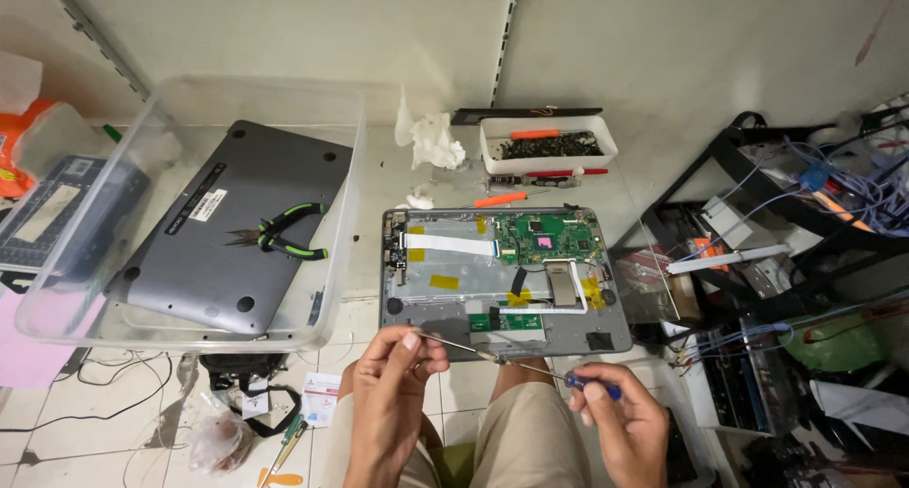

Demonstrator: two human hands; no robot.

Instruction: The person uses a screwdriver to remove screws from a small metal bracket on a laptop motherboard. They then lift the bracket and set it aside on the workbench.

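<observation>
While I sit with the opened laptop base (505, 280) resting on my knees, I hold a thin screwdriver (530, 367) across its near edge. My right hand (620, 422) is closed around the blue handle, and my left hand (393, 374) pinches the metal shaft between thumb and fingers, so both hands are closed on the same tool. The tip end seems to be at my left fingers, but I cannot tell if something small, like a screw, is held there.

I judge that I am in the middle of taking out or putting in screws near the small green board (507, 322) at the near edge of the base. The next move, I think, needs a steady tip placed straight on a screw head, with little side force, because white flat cables (454, 245) and yellow tape pieces (443, 282) lie close by.

The larger green board (547, 237) sits at the far right corner of the base. To the left, the clear plastic box (194, 213) holds the grey bottom cover (237, 228) with green pliers (289, 232) on it; the box edge is just beside the base. To the right, the black rack (786, 223) full of wires stands near. Behind the base, the white tray of screws (547, 144) is within reach. Free room is mostly over my knees.
</observation>
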